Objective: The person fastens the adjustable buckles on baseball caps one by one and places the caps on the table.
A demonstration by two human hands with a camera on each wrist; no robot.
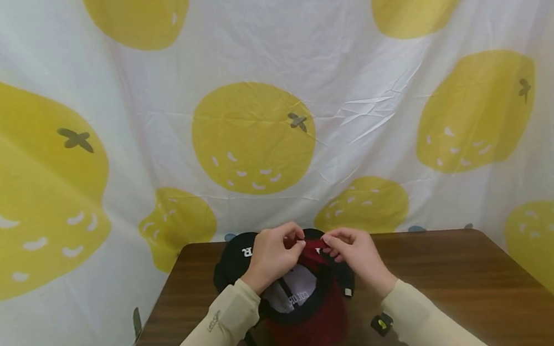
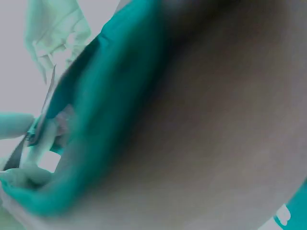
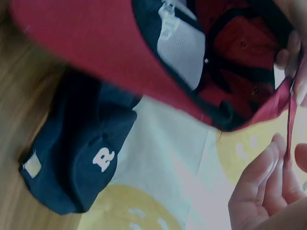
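Observation:
A red cap [image 1: 309, 328] is held inside up, its brim toward the person and white mesh with lettering showing inside. The left hand [image 1: 275, 254] pinches the cap's back strap edge. On the strap's other side, the right hand [image 1: 357, 251] pinches its end; in the right wrist view the thin red strap [image 3: 290, 124] runs between the right hand [image 3: 266, 191] and the left fingers [image 3: 290, 55]. The left wrist view is blurred and off-colour, with the cap [image 2: 115, 91] filling much of it.
Dark caps lie behind the red one, one with a white R [image 1: 237, 257], another at its right [image 3: 81, 148]. A small black object with a yellow mark [image 1: 381, 324] lies by the right sleeve. A fruit-print curtain [image 1: 343, 133] hangs behind the wooden table [image 1: 447, 273].

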